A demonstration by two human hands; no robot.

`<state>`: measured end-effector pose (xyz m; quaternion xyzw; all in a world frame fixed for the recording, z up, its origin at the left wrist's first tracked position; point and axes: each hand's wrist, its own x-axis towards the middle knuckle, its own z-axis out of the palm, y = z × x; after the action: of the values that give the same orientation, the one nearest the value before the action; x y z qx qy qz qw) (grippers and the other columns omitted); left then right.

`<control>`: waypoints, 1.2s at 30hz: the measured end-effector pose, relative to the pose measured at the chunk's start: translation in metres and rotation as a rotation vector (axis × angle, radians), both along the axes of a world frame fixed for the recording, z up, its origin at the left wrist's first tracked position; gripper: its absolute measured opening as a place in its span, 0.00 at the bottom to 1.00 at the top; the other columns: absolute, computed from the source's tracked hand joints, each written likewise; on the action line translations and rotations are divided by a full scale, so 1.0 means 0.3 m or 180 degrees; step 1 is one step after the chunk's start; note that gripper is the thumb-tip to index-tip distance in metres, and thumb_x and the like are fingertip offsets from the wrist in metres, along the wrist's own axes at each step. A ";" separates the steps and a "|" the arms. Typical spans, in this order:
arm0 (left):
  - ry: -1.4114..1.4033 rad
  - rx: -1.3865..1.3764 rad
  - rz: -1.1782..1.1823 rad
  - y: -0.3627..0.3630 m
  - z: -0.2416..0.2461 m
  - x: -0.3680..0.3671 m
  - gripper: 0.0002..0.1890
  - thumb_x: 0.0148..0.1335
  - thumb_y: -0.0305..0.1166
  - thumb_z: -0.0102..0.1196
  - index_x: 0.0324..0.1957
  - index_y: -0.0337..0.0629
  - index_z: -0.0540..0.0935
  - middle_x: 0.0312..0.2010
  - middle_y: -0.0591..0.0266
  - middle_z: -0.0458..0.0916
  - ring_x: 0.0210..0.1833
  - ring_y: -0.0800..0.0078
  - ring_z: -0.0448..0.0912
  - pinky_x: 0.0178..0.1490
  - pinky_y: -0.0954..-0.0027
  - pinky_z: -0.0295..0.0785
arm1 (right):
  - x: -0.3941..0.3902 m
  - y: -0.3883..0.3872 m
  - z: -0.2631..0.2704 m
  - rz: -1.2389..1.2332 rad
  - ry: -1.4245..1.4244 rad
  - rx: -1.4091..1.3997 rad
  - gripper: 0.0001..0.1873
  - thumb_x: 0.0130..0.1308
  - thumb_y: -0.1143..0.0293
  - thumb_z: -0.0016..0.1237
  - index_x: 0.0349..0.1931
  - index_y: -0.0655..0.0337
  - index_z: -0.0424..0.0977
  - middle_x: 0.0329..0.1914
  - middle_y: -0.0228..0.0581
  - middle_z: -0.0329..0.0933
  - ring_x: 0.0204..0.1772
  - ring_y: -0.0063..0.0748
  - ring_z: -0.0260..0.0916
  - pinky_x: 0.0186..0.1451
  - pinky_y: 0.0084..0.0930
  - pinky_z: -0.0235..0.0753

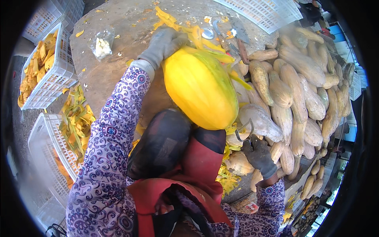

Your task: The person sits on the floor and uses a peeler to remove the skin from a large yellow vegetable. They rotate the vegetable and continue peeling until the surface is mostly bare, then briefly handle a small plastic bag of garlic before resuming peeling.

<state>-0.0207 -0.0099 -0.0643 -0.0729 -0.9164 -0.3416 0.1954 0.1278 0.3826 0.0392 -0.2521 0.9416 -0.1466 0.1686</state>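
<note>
A large yellow squash (198, 86), its skin peeled away and some green showing on its right side, leans across my knees. My left hand (165, 44), in a grey glove, grips its far end. Strips of peel (197, 37) hang beside that hand. In a dark glove, my right hand (260, 157) is closed around the handle of a peeling tool with a curved metal blade (245, 130). The blade stands apart from the peeled squash, in front of a pale unpeeled squash (260, 121).
A heap of unpeeled squashes (296, 89) covers the right. Knives (243, 49) and a metal lid (208, 33) lie on the worn board (118, 71), near a bag of seeds (102, 46). White crates (56, 80) stand left, one holding cut squash pieces (40, 59); peel (77, 121) is piled nearby.
</note>
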 end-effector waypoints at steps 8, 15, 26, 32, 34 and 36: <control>-0.0555 0.0537 -0.0150 -0.006 0.038 0.011 0.24 0.63 0.49 0.45 0.39 0.37 0.85 0.39 0.45 0.80 0.46 0.50 0.76 0.52 0.59 0.67 | -0.368 -0.235 0.164 0.0671 0.0071 0.0268 0.13 0.66 0.61 0.43 0.38 0.64 0.70 0.31 0.54 0.75 0.36 0.51 0.73 0.40 0.41 0.69; -0.0521 0.0552 -0.0121 -0.005 0.033 0.007 0.23 0.63 0.47 0.45 0.38 0.37 0.85 0.39 0.45 0.80 0.47 0.52 0.77 0.52 0.60 0.67 | -0.621 -0.476 0.152 0.1569 0.0514 0.0051 0.22 0.65 0.52 0.45 0.45 0.64 0.71 0.33 0.47 0.72 0.37 0.40 0.71 0.43 0.35 0.72; -0.0445 0.0672 -0.0089 -0.003 0.012 -0.002 0.21 0.63 0.46 0.47 0.37 0.37 0.86 0.41 0.48 0.80 0.47 0.55 0.77 0.54 0.62 0.67 | -0.671 -0.500 0.148 0.1827 -0.0083 0.1067 0.19 0.71 0.55 0.37 0.43 0.61 0.73 0.35 0.42 0.73 0.34 0.31 0.74 0.42 0.28 0.75; -0.0422 0.0719 -0.0089 0.001 0.023 0.004 0.21 0.62 0.50 0.43 0.37 0.51 0.86 0.37 0.50 0.82 0.46 0.51 0.76 0.54 0.59 0.68 | -0.572 -0.385 0.083 0.2235 0.0925 0.1073 0.13 0.68 0.70 0.41 0.50 0.61 0.71 0.39 0.50 0.75 0.45 0.44 0.75 0.57 0.34 0.73; -0.0510 0.0823 -0.0147 -0.001 0.028 0.014 0.22 0.63 0.50 0.43 0.37 0.49 0.86 0.37 0.49 0.82 0.46 0.52 0.76 0.54 0.59 0.68 | -0.534 -0.358 0.067 0.2223 0.0957 0.0852 0.15 0.63 0.73 0.45 0.50 0.63 0.70 0.40 0.50 0.75 0.46 0.45 0.75 0.55 0.33 0.74; -0.0592 0.0913 -0.0140 -0.008 0.032 0.018 0.22 0.63 0.51 0.43 0.38 0.48 0.86 0.38 0.48 0.82 0.46 0.52 0.76 0.54 0.59 0.68 | -0.499 -0.344 0.057 0.2190 0.1226 0.0462 0.16 0.61 0.74 0.46 0.50 0.65 0.70 0.40 0.51 0.75 0.45 0.45 0.76 0.51 0.34 0.76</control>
<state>-0.0155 -0.0122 -0.0548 -0.0324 -0.8705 -0.4784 0.1106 -0.0217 0.2793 0.0563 -0.5629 0.8245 0.0353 0.0457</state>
